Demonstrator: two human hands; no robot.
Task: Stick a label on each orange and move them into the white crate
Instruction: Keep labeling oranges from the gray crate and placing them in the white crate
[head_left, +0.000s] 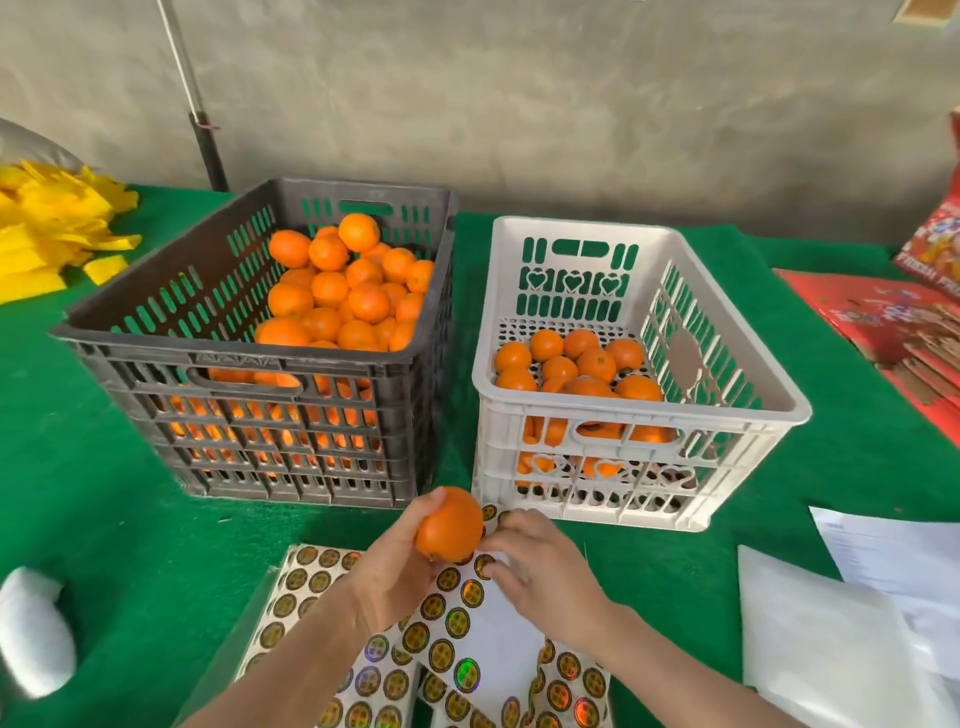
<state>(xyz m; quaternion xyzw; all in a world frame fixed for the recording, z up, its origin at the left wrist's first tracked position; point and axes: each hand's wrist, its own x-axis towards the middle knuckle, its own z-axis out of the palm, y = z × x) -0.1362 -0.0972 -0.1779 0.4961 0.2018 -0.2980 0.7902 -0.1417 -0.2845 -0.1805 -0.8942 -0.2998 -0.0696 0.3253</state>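
Right now the orange (449, 525) sits in my left hand (395, 569), fingers and thumb wrapped around it, and I hold it up above the near end of the table, just in front of the gap between the two crates. My right hand (545, 566) is just beside it, low over the label sheet (498, 649). Its fingers are curled, and thumb and forefinger come together at a round gold label (484, 565) near the sheet's top edge. Whether they have really caught that label, I cannot tell.

The sheet lies under both my wrists, with rows of shiny round labels around a bare white patch. More sheets (311, 571) lie beneath and to the left of it, partly overlapped.

Beyond my hands stands the white crate (639, 410), to the right, with a shallow layer of oranges (576, 364) heaped toward its near wall. Just beside it on the left, not quite touching, stands the dark grey crate (249, 364), taller, with its own pile of oranges (337, 291) banked against its right side.

Everything rests on a green cloth (104, 493). Loose white papers (831, 649) lie at my right, and red printed cartons (893, 322) farther back on that side. Yellow scraps (47, 234) are heaped at the far left, and a white bundle (31, 634) sits at the near left edge. A thin pole (200, 114) leans against the grey wall behind the dark crate.
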